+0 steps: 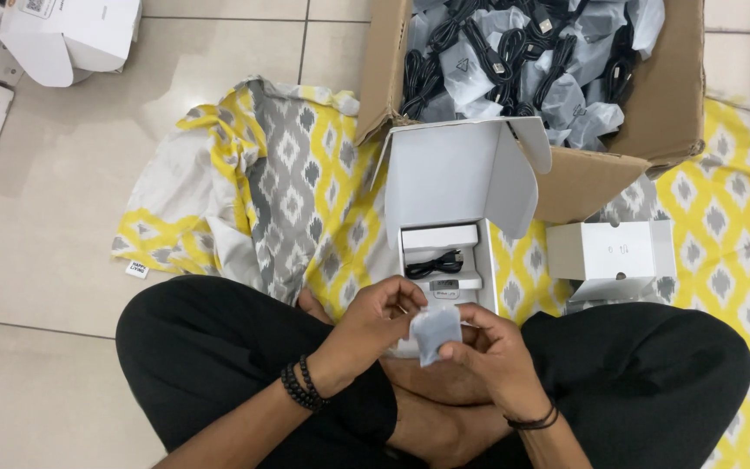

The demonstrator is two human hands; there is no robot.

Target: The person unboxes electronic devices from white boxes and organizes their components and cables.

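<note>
You're cross-legged on the floor with a small grey pouch (436, 334) pinched between both hands over your lap; your left hand (381, 314) has fingers curled onto its top edge, your right hand (492, 347) is closed on its lower side; right in front sits the open white box (457, 187), flap up, a coiled black cable (434, 262) in its tray; a second white box (611, 252) is just beside it, and the cardboard carton (644, 130) of bagged cables is behind, all on the yellow-grey patterned sheet (288, 191).
</note>
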